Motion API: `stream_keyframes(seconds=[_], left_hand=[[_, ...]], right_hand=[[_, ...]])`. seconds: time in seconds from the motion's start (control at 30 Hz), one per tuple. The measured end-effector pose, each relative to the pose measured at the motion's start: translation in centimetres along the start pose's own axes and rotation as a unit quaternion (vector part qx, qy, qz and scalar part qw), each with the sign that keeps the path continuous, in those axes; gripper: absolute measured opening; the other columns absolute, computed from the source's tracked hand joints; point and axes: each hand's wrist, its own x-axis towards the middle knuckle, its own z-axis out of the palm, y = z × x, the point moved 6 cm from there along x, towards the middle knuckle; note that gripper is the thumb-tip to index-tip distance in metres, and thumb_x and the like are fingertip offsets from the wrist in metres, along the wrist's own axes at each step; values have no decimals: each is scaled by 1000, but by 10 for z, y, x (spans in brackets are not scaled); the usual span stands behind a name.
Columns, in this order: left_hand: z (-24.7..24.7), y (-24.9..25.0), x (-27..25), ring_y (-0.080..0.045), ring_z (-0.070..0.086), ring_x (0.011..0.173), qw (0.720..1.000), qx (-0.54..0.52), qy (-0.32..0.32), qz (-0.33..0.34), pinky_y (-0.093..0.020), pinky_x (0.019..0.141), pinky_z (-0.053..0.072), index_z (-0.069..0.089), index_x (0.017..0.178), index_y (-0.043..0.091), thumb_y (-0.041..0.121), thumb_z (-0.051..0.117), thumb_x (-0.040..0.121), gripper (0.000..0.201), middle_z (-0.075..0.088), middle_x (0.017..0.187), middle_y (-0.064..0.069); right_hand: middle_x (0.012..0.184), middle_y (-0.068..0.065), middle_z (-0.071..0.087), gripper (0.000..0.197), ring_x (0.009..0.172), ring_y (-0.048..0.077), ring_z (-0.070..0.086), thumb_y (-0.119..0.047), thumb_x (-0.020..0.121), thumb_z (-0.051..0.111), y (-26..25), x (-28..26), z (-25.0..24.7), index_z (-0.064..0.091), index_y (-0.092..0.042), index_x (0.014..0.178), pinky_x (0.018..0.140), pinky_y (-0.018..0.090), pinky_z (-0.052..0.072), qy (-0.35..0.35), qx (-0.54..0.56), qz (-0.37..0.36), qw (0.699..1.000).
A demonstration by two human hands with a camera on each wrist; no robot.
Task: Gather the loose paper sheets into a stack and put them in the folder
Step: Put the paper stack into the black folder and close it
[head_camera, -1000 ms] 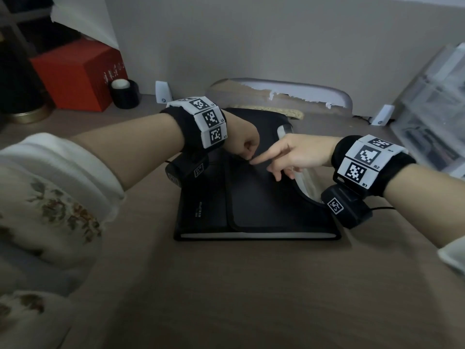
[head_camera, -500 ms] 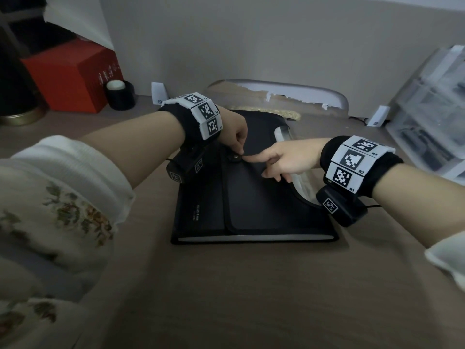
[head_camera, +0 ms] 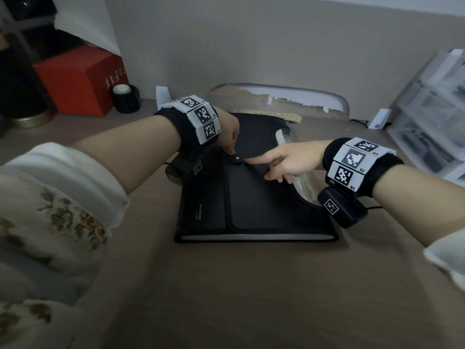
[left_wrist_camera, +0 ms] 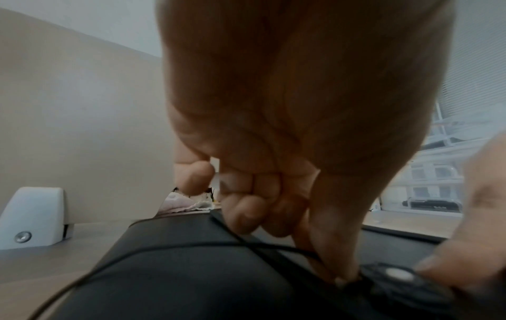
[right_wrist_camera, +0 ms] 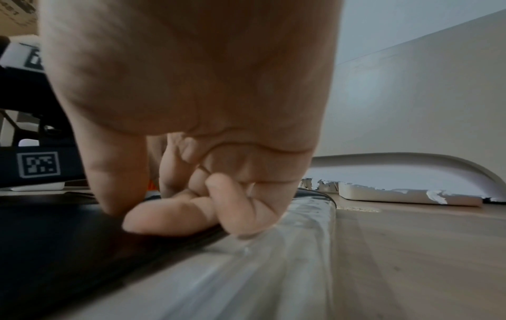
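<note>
folder (head_camera: 254, 197) flat mid-desk (head_camera: 226, 285), long axis near-to-far, flap down | button (head_camera: 235, 159) at flap's left edge, between both hands | left hand (head_camera: 226, 132) nearer, pinching cord (left_wrist_camera: 191, 245) beside it | right hand (head_camera: 284, 162) forefinger extended, touching button, grasping nothing

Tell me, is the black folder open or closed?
Closed. The folder's flap lies flat over the front. The left hand pinches a thin cord at the round button, so it may not be fastened yet.
</note>
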Motion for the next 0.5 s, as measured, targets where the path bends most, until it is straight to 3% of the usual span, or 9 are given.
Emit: stream_keyframes(seconds=[0.17, 0.27, 0.33, 0.4, 0.5], left_hand=[[2, 10, -18, -20, 58, 83, 997, 75, 12, 17, -31, 75, 48, 64, 79, 17, 23, 65, 88, 11, 60, 76, 2], [2, 8, -37, -18, 57, 85, 997, 69, 26, 30, -28, 75, 44, 69, 91, 17, 22, 60, 91, 11, 64, 87, 2], [-1, 0, -52, -18, 58, 93, 998, 46, 37, 16, -26, 81, 43, 71, 105, 16, 24, 55, 94, 20, 66, 100, 2], [-7, -14, -66, -21, 59, 102, 998, 27, 60, -9, -27, 89, 44, 69, 114, 14, 24, 53, 96, 27, 67, 111, -2], [-12, -39, -82, -25, 61, 93, 993, 22, 87, -82, -32, 87, 49, 69, 101, 8, 32, 47, 99, 32, 68, 102, -8]], right_hand=[[71, 0, 57, 56, 52, 7, 54, -15, 96, 53, 0, -2, -1, 36, -37, 145, 46, 23, 35, 12, 9, 4, 1000], [71, 0, 60, 55, 51, 5, 56, -13, 97, 50, 0, -5, -4, 35, -33, 146, 40, 17, 36, 20, 14, 16, 1000], [74, 0, 64, 53, 54, 6, 60, -14, 98, 50, 2, -7, -9, 36, -31, 146, 43, 19, 37, 31, 23, 36, 999], [76, -1, 67, 49, 58, 10, 61, -15, 97, 50, 4, -11, -14, 40, -27, 144, 53, 22, 42, 51, 18, 62, 997], [86, 4, 68, 42, 65, 16, 60, -10, 97, 49, 5, -21, -27, 47, -12, 138, 54, 16, 45, 111, 21, 104, 988]])
